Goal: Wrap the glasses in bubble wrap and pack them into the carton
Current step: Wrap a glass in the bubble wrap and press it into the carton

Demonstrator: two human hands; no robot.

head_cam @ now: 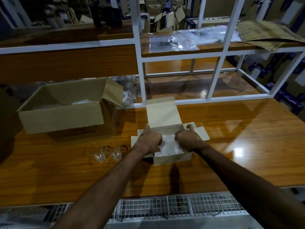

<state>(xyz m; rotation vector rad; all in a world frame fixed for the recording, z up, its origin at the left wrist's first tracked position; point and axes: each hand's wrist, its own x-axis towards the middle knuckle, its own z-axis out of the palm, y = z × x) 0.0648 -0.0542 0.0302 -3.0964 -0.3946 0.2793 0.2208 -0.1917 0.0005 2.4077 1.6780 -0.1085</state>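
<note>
While I watch from the head view, both hands are down in the carton [172, 157].
Left hand [151, 141]: curled onto bubble wrap [170, 145] inside.
Right hand [188, 138]: likewise, apart from left.
Unwrapped glasses [108, 153]: on tabletop [231, 146], left of carton, nearer left hand.

Browns, whites and clear plastic under my hands

The table [231, 146] is glossy orange-brown wood grain; my small carton [172, 158] is pale beige, its bubble wrap [168, 146] milky white and dimpled. The glasses [109, 152] are clear with amber-gold bands — the big box [66, 116] is plain brown cardboard, the rack frame [140, 71] white, the grid [165, 209] below grey-white wire mesh.
</note>
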